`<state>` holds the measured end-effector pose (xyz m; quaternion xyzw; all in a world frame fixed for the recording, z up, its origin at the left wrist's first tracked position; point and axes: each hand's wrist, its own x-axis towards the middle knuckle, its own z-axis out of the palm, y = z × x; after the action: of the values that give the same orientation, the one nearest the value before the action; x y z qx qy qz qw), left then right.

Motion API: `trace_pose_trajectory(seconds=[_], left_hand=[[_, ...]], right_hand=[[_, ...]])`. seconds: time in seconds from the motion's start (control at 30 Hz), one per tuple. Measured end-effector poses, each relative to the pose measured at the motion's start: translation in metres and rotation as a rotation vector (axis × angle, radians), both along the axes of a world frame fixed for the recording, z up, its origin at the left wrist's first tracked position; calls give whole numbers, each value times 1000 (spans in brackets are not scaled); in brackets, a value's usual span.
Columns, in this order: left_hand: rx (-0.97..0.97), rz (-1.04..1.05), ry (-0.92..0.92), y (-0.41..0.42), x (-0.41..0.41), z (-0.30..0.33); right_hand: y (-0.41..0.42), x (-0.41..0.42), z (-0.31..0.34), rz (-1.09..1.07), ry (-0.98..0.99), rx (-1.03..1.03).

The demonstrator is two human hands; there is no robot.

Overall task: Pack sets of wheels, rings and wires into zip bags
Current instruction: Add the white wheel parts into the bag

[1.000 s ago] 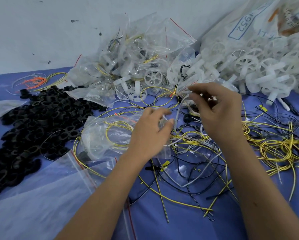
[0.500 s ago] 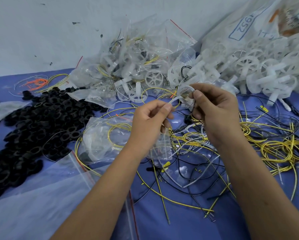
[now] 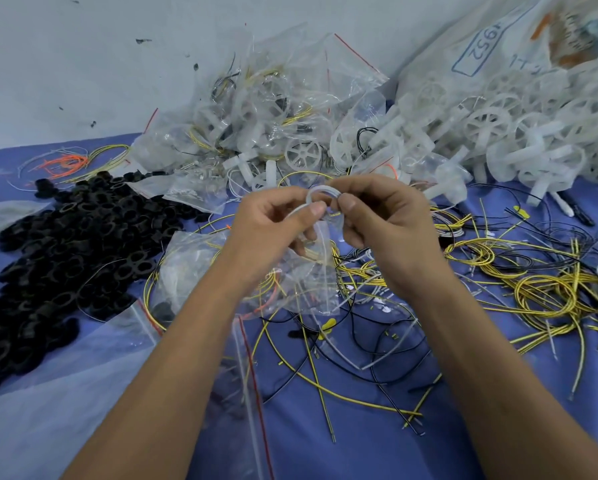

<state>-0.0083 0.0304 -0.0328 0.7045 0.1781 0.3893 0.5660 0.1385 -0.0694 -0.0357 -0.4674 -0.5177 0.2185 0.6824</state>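
Both hands are raised together over the middle of the table (image 3: 377,445), working one white wire coil (image 3: 320,195) between them. The left hand (image 3: 273,230) pinches the near side of the coil between thumb and forefinger, and the right hand (image 3: 387,220) pinches its far side the same way, thumb tips almost meeting. The loop stands up just above both thumbs, and a loose tail of it hangs down between the palms.

Directly under the hands, touching the left wrist side, lies a clear zip bag (image 3: 200,271) with a yellow wire already curled inside; whether its mouth is open I cannot tell. Out beyond the left hand spreads the heap of black rings (image 3: 69,244). Beyond the fingertips sits the pile of filled bags (image 3: 256,109), and beyond the right hand the mound of white wheels (image 3: 498,126). To the right of the right hand, and beneath both forearms, loose yellow and black wires (image 3: 533,282) sprawl. Under the left forearm lies a stack of empty bags (image 3: 65,393) with red seal lines.

The step in hand looks like winding the white wire into a tidy loop so it will fit the bag. Next, I judge, the coil has to be kept from springing open while one hand frees itself to spread the bag's mouth just below, then the loop goes in flat
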Motion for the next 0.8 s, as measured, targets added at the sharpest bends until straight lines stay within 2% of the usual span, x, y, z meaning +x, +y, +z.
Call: trace_pose_trajectory(seconds=[0.1, 0.17, 0.27, 0.37, 0.43, 0.57, 0.67, 0.73, 0.8], left_hand=[[-21, 74, -39, 4, -1, 1], [-104, 181, -94, 2, 4, 0], [-312, 317, -172, -7, 16, -1], [-576, 307, -195, -15, 26, -3], [-669, 302, -141, -17, 28, -5], [-738, 244, 9, -15, 28, -7], [-775, 128, 47, -12, 24, -4], [-791, 72, 31, -11, 21, -1], [-723, 81, 28, -14, 22, -2]], right_hand=[[4, -8, -4, -102, -149, -26], [7, -12, -9, -140, -239, -60], [9, -20, -13, -135, -210, -83], [9, -22, -15, -162, -194, -77], [9, -21, -17, -210, -241, -84], [8, -23, -18, -319, -252, -44], [8, -19, -17, -361, -278, -41], [8, -16, -17, -378, -226, -46], [9, -15, -17, -382, -116, -56]])
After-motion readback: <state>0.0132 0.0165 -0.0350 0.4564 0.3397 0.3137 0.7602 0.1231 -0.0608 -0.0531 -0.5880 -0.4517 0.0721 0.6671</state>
